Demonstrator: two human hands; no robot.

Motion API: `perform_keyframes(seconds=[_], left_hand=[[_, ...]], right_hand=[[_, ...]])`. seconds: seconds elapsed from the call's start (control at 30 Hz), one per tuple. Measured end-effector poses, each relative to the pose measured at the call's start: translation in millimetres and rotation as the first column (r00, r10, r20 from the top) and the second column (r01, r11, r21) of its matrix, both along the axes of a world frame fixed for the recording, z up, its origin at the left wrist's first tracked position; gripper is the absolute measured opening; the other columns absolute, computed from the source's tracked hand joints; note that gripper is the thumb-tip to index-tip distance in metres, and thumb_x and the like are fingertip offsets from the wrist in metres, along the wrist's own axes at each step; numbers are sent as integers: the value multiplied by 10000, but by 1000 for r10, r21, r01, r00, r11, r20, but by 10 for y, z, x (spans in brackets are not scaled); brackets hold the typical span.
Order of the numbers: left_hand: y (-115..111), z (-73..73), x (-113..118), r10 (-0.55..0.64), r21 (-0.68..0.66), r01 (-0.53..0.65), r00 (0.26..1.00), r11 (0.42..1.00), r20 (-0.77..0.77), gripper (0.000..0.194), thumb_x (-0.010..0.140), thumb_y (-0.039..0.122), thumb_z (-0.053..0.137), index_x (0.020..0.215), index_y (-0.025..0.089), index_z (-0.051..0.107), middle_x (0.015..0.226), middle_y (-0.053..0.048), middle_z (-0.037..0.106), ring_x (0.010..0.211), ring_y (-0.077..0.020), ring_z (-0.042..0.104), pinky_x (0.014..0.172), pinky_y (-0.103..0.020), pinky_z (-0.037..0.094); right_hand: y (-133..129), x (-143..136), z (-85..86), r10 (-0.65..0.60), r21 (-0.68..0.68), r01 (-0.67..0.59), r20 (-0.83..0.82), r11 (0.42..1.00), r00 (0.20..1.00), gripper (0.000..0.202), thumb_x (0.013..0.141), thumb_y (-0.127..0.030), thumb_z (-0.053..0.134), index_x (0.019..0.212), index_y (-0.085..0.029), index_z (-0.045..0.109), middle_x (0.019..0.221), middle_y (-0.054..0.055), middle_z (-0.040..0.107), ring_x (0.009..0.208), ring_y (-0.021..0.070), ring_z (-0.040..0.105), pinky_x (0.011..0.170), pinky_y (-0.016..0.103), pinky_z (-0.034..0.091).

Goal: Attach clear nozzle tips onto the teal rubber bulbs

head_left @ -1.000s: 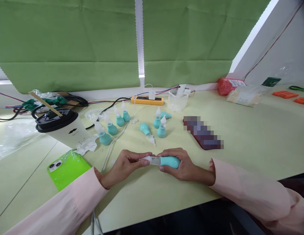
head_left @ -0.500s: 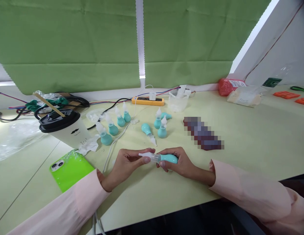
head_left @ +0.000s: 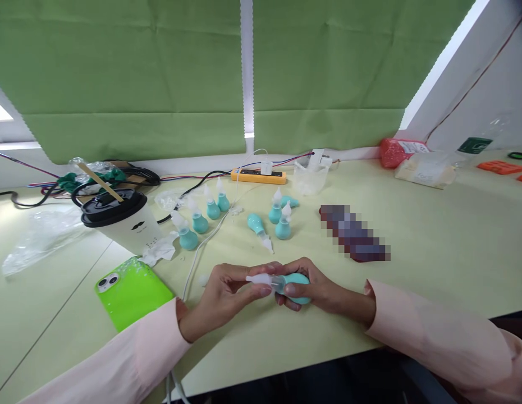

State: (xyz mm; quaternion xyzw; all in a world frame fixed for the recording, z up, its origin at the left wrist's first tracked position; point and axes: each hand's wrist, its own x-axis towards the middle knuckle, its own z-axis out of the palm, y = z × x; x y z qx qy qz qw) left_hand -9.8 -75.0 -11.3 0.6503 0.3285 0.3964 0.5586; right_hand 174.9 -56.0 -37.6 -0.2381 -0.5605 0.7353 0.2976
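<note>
Over the near side of the table, both hands hold one nasal aspirator, lying sideways with its tip to the left. My left hand pinches its whitish, translucent nozzle between thumb and fingers. Round the teal bulb, my right hand is closed with the thumb on top. The nozzle and bulb meet between the two hands. Just beyond them, another nasal aspirator lies on its side. Several similar ones stand upright behind, including a nearby aspirator and one at the left.
A lime green phone and a lidded paper cup with a stirrer are at the left. A white cable crosses the table. Farther back are a yellow power strip and a translucent tub. A pixelated dark red item lies right.
The held aspirator's bulb shows wider and rounder, and my right fingers have shifted around it. The whole view has moved slightly, so everything appears a little farther right.
</note>
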Motion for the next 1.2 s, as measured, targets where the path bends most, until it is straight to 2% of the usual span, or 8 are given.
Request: perform_keyframes(seconds=[0.17,0.27,0.37,0.47,0.57,0.8,0.9,1.2], left_hand=[[-44,1,8,49,145,-33,993,989,-105,285,659,171,624,943,186,631,950,-44,648,854,-197,604,781,-289,489],[38,75,-73,223,185,-201,969,962,-103,182,675,206,608,848,178,657,887,-33,666,797,-178,617,721,-265,512],[209,199,-232,514,254,-485,855,837,-63,123,652,252,622,733,166,658,797,-25,673,834,-183,603,669,-237,521],[398,262,-413,699,405,-616,710,676,-84,162,621,305,634,691,159,631,815,-29,659,806,-182,602,635,-231,513],[544,211,-549,776,545,-585,592,600,-219,243,625,375,607,754,170,614,828,-22,648,614,-136,600,581,-236,496],[661,109,-621,757,684,-337,393,647,-523,310,724,397,454,901,186,598,697,-13,650,573,-140,577,603,-254,429],[645,135,-604,756,684,-332,380,650,-533,335,738,372,415,959,182,581,687,-5,647,539,-126,567,602,-241,423],[634,170,-660,752,670,-368,459,645,-473,291,732,381,406,647,185,603,567,2,612,526,-140,563,507,-226,423]], right_hand=[[54,9,-85,162,-192,-195,-174,962,971,318,692,-368,580,855,-95,586,655,51,594,428,57,477,430,198,353],[85,-4,-109,154,-196,-193,-195,961,968,351,703,-384,556,878,-80,572,797,117,607,557,116,550,494,250,434],[104,-25,-117,80,-196,-110,-153,974,985,374,698,-337,576,986,-103,523,912,139,581,688,151,554,551,310,479],[119,-36,-131,18,-190,-41,-123,981,992,374,707,-312,577,1020,-129,487,857,113,589,667,140,543,535,305,481],[132,-29,-153,-22,-165,7,-89,986,996,324,712,-286,579,988,-140,489,777,81,594,615,121,531,510,275,470],[140,-14,-191,-94,-92,89,-47,992,995,236,718,-283,575,888,-129,521,669,42,580,501,74,476,440,201,390],[135,-22,-193,-91,-70,88,-40,994,995,240,708,-289,585,874,-127,523,644,31,574,467,60,450,417,188,355],[120,-16,-185,-95,-67,95,-5,993,995,234,702,-303,585,846,-126,531,629,27,570,454,58,429,411,193,328]])
